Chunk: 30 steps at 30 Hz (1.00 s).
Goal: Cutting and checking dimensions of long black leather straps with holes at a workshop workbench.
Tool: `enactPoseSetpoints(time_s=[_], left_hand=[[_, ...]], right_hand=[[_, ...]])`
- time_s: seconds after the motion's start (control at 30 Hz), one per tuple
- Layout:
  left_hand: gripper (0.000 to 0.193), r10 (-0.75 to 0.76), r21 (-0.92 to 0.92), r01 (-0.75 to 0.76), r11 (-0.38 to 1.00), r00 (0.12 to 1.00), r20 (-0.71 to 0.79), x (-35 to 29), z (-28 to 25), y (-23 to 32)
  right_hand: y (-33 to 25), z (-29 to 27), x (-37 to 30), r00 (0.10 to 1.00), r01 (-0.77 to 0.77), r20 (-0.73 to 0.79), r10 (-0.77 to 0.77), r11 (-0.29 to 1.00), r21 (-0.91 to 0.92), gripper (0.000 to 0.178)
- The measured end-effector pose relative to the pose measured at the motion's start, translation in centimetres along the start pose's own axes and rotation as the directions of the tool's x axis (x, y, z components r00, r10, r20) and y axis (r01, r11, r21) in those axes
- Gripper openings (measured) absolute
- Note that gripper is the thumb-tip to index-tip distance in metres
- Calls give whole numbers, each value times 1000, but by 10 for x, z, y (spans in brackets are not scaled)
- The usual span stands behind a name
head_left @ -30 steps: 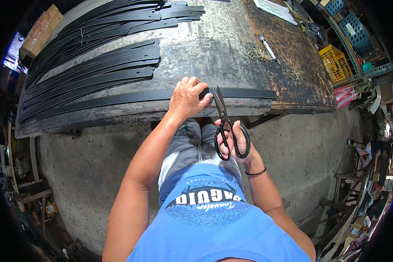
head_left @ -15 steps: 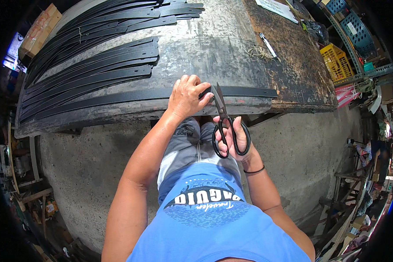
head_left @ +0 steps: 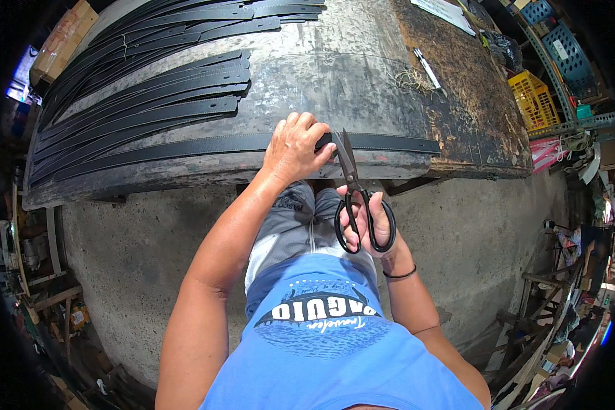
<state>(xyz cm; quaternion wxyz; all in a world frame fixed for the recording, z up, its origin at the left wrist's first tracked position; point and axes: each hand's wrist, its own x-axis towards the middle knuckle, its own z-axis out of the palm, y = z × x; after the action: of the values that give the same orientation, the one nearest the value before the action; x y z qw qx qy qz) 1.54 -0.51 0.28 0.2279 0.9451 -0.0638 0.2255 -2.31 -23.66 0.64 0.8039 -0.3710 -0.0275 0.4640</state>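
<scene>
A long black strap with stitched edges lies along the near side of the table. Over its middle, my left hand pinches a short black strap end between thumb and fingers. Black-handled scissors are in my right hand, blades pointing away from me, slightly parted, with their tips beside that pinched end. Whether the blades touch the strap or a thread, I cannot tell. More black straps with a slot near the tip lie in a fanned row at the left.
A further pile of straps covers the table's far left, near a cardboard box. On the table's worn brown right part lie a white pen-like tool, thread scraps and papers. A yellow crate stands beyond the right edge.
The view has shifted slightly. Both hands, the scissors and the strap keep nearly the same places relative to one another.
</scene>
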Motion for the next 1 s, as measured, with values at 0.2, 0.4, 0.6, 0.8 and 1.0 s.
enactPoseSetpoints(time_s=[0.2, 0.4, 0.6, 0.8, 1.0], left_hand=[[29, -5, -8, 5, 1000, 1000, 14, 1, 0, 0], [31, 3, -4, -3, 1000, 1000, 13, 1, -2, 2], [29, -3, -5, 3, 1000, 999, 38, -2, -3, 3], [26, 79, 59, -78, 995, 997, -2, -4, 0, 0], [26, 128, 124, -128, 984, 992, 7, 2, 1, 0]], right_hand=[[-2, -5, 1, 999, -44, -7, 44, 998, 44, 72], [-5, -5, 2, 997, -76, -20, 78, 993, 85, 73], [-7, -1, 3, 995, -93, -10, 95, 990, 109, 76], [15, -13, 11, 993, 63, -76, -95, 937, -344, 84], [12, -28, 30, 972, 170, -54, -228, 846, -504, 92]])
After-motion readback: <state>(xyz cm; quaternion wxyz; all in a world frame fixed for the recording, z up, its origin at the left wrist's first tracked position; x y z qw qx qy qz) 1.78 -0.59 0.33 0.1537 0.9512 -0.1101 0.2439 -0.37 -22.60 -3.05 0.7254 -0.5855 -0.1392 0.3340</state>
